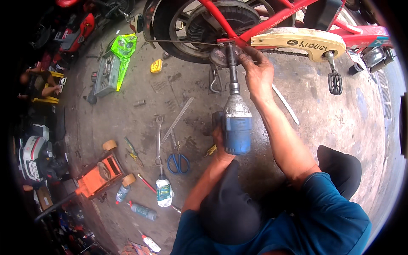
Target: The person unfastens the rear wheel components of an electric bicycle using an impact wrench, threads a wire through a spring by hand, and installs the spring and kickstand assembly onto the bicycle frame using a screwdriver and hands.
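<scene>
Blue impact wrench (238, 132) sits gripped in the left hand (219, 143), its long socket (233, 73) reaching toward the red bike frame (219, 19) beside the right hand (259, 75), curled, its hold unclear.

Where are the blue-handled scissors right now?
In the head view, the scissors lie on the floor left of the person's left hand, just right of the long silver spanner and above the white bottle.

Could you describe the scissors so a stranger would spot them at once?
Start with the orange jack on the floor at lower left. Go right, past the long silver wrench, to the scissors. Two blue loop handles set them apart from the wrench and metal strip beside them.
</scene>
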{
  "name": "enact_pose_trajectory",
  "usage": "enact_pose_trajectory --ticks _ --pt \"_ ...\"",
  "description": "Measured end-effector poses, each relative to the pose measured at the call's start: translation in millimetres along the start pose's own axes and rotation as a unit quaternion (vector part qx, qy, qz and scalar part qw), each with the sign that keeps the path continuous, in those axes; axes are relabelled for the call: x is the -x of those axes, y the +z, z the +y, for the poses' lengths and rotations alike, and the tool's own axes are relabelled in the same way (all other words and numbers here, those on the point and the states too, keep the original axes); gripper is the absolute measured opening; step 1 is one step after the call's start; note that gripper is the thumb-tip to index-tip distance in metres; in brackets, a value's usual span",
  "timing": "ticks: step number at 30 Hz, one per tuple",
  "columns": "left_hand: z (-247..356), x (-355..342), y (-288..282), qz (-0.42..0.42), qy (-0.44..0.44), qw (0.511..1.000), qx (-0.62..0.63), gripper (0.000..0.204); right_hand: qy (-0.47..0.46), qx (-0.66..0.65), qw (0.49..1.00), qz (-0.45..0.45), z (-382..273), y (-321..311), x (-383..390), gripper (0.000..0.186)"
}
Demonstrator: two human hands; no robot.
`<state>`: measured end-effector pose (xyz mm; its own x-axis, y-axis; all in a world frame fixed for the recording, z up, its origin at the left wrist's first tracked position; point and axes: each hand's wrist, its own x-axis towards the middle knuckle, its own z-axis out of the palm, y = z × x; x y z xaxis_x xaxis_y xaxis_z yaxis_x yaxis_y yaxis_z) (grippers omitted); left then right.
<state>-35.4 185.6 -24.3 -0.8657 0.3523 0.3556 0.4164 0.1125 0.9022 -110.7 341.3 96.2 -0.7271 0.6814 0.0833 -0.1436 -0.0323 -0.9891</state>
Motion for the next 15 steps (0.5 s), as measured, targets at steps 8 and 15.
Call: enact_pose_trajectory --ticks 8,15 --pt "39 -7 -8 -0.009 -0.092 0.986 0.136 0.028 0.145 -0.114 0.982 -0.045 2 -4 -13 0.022" --pt "47 -5 -17 -0.054 -0.017 0.994 -0.091 0.033 0.130 -0.126 0.982 -0.049 5 -3 -16 0.017"
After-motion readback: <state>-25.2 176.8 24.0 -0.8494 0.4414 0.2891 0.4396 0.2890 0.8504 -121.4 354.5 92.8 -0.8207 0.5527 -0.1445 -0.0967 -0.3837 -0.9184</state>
